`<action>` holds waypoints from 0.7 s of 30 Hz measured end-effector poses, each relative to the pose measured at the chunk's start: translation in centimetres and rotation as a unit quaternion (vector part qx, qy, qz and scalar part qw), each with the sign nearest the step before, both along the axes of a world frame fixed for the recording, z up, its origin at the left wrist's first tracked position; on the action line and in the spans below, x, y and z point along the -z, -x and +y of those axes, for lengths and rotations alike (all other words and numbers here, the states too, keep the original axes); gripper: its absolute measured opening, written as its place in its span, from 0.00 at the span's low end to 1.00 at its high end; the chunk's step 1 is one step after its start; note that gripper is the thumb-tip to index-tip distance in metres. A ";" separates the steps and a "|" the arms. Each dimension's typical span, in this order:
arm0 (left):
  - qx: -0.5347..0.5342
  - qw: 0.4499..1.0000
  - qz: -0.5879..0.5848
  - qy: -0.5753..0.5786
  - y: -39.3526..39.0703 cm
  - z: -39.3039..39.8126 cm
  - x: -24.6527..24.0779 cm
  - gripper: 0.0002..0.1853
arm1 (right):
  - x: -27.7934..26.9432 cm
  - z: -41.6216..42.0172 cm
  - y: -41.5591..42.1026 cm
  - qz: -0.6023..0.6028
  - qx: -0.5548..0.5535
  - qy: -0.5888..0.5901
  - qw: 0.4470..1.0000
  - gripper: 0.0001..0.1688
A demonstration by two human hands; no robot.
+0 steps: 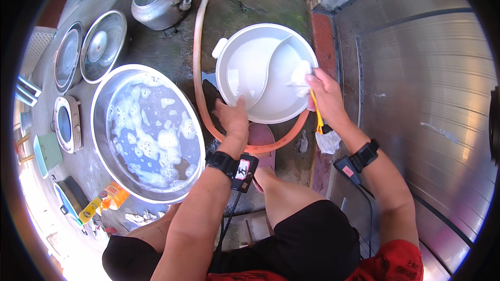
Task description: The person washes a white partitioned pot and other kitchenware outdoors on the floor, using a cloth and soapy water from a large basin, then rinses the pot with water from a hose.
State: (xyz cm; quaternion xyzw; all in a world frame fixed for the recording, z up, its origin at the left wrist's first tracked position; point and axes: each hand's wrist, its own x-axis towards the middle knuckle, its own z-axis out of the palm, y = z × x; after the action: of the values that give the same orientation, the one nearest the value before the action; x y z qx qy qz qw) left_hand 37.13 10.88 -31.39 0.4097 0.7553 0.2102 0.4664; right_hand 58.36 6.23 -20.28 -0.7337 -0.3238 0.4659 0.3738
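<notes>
A white two-compartment pot (pixel 246 58) with an S-shaped divider (pixel 268 66) rests in front of me, liquid inside it. My left hand (pixel 233 115) grips its near-left rim, thumb over the inner side. At the right rim, my right hand (pixel 326 95) is closed on a blurred white wad (pixel 301 79), apparently a cloth, held against the inner wall. A yellow handle (pixel 318 113) shows just below that hand; whether the hand also holds it is unclear. To the left stands a large metal basin (pixel 97 132) of foamy water.
An orange hose (pixel 265 148) curves around the pot. A kettle (pixel 156 17), metal lids (pixel 103 47) and a green container (pixel 47 154) stand left. Orange and yellow packages (pixel 115 195) lie beyond the basin. A crumpled white cloth (pixel 329 142) lies beside the metal door (pixel 410 86).
</notes>
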 end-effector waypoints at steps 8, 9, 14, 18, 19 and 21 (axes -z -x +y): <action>-0.063 0.974 -0.198 0.094 -2.0 -6.3 1.9 0.24 | -0.3 13.5 3.2 0.269 -0.109 -0.052 0.955 0.16; -0.043 0.980 -0.178 0.075 -1.9 -6.9 2.2 0.24 | 0.0 15.0 3.2 0.315 -0.106 -0.048 0.942 0.15; -0.132 0.920 -0.320 0.185 -1.9 -5.9 -1.9 0.25 | 2.2 20.6 2.1 0.098 -0.206 0.038 0.973 0.14; -0.173 0.905 -0.334 0.199 -1.8 -5.2 -1.9 0.26 | 3.0 22.9 3.2 -0.222 -0.401 0.137 0.878 0.14; -0.174 0.897 -0.349 0.209 -1.7 -5.1 -1.8 0.26 | 3.0 23.1 4.2 -0.271 -0.426 0.148 0.851 0.14; -0.173 0.879 -0.379 0.231 -1.5 -5.2 -1.8 0.24 | 3.3 23.8 5.3 -0.378 -0.478 0.154 0.778 0.14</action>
State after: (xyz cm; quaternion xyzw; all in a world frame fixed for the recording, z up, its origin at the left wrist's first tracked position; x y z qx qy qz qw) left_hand 38.61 5.68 -29.61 0.0422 0.6070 0.2467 0.7543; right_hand 53.09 30.01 -23.60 -0.6498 -0.6718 0.3136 -0.1676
